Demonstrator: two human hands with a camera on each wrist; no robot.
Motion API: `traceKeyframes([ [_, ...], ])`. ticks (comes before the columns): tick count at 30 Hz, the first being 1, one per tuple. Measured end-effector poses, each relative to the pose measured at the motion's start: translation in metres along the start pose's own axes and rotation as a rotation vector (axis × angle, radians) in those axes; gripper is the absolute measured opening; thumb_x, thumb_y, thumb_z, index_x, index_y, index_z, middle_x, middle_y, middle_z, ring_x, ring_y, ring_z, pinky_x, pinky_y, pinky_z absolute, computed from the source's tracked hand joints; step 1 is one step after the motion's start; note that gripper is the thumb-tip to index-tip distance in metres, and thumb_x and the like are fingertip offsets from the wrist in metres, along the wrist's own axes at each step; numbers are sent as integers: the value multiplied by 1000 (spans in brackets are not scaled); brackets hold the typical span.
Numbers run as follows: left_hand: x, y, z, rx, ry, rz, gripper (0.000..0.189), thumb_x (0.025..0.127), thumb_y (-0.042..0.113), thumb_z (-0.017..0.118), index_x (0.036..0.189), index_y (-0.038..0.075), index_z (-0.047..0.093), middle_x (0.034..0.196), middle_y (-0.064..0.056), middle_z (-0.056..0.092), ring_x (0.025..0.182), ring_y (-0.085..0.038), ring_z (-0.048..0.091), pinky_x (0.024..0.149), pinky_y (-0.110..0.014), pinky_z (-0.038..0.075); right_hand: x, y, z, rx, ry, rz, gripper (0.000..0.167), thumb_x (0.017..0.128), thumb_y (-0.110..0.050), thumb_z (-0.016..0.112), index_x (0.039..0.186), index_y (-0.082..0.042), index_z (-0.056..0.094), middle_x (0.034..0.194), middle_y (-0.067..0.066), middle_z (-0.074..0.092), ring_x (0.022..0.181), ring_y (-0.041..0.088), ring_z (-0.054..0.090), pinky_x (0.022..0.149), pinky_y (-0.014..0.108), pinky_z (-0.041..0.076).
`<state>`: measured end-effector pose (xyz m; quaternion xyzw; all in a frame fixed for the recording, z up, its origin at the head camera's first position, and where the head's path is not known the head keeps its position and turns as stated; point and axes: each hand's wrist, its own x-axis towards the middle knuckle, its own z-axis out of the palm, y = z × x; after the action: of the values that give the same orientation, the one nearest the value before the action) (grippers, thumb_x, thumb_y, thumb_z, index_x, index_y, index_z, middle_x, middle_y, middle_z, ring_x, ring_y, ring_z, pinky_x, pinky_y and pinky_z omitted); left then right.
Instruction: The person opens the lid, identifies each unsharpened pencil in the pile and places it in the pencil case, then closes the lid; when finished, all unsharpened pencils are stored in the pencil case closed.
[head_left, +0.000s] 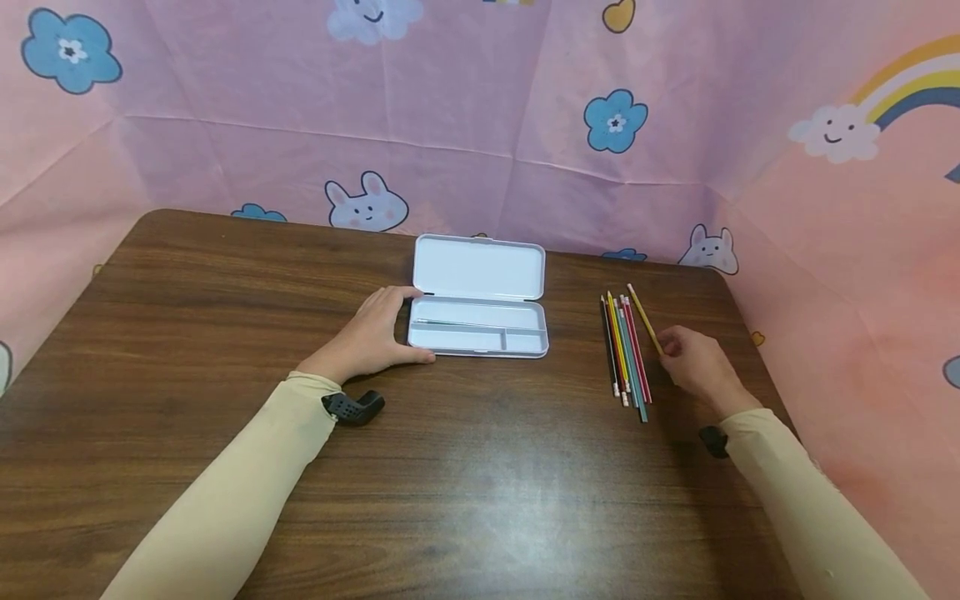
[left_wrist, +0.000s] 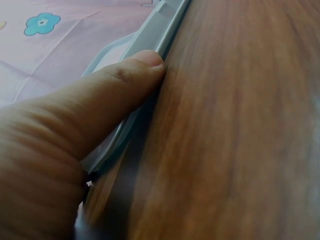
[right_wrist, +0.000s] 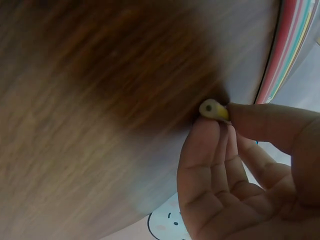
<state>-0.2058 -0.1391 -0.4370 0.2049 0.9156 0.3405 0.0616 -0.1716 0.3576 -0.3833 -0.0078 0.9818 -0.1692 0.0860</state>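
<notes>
A white pencil case (head_left: 477,340) lies with its lid (head_left: 478,268) raised at the back. One light green pencil (head_left: 450,322) rests in its long rear compartment. My left hand (head_left: 372,332) grips the case's left end, thumb along the front wall and fingers at the back corner; in the left wrist view the thumb (left_wrist: 120,82) presses the case's side. On the right, my right hand (head_left: 696,364) pinches a yellow pencil (head_left: 643,318) near its front end. The right wrist view shows the pencil's end (right_wrist: 209,108) between thumb and fingertips.
Left of the right hand lies a bundle of pencils (head_left: 624,350) in black, yellow, red and teal, some with white erasers facing me. The wooden table (head_left: 480,467) has patterned pink cloth (head_left: 465,108) hanging behind it and at both sides.
</notes>
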Motion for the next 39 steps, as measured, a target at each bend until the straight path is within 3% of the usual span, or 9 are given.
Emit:
traceKeyframes([
  [6,0,0,0,-8,-2,1,106,78,57,86,157,9,35,158,-13,39,149,-33,31,123,-57,21,-5,-1,-5,-26,-16,45,31,96,-7,63,124,7,63,112,27,68,101,41,64,84,55,53],
  [18,-1,0,1,-7,-3,-3,105,79,56,86,157,10,35,159,-13,39,149,-33,31,123,-57,22,-6,13,-4,-50,-16,103,30,95,-13,66,120,4,66,111,22,69,94,35,65,74,47,52],
  [23,0,1,0,-5,-6,1,104,79,56,86,157,9,35,159,-14,38,150,-33,31,123,-57,21,-12,18,-5,-60,42,98,29,93,-14,66,118,2,67,107,20,71,89,32,66,66,42,50],
  [31,-1,3,-2,4,-9,-5,105,79,54,86,157,8,34,159,-14,38,149,-34,31,123,-57,21,-12,3,-14,-63,180,-11,28,93,-11,68,119,0,68,104,20,70,91,35,65,69,51,52],
  [36,-1,3,-2,2,-9,-6,104,79,53,87,157,8,34,159,-14,38,149,-34,31,123,-57,21,-5,-29,-15,-88,252,-175,25,91,-5,68,116,-1,70,100,17,69,88,34,67,70,55,54],
  [39,-1,4,-2,4,-9,-5,104,80,54,86,157,9,34,159,-14,38,149,-33,31,124,-56,21,1,-53,-9,-117,283,-297,22,91,-2,67,113,-3,72,99,13,69,84,29,67,67,52,55],
])
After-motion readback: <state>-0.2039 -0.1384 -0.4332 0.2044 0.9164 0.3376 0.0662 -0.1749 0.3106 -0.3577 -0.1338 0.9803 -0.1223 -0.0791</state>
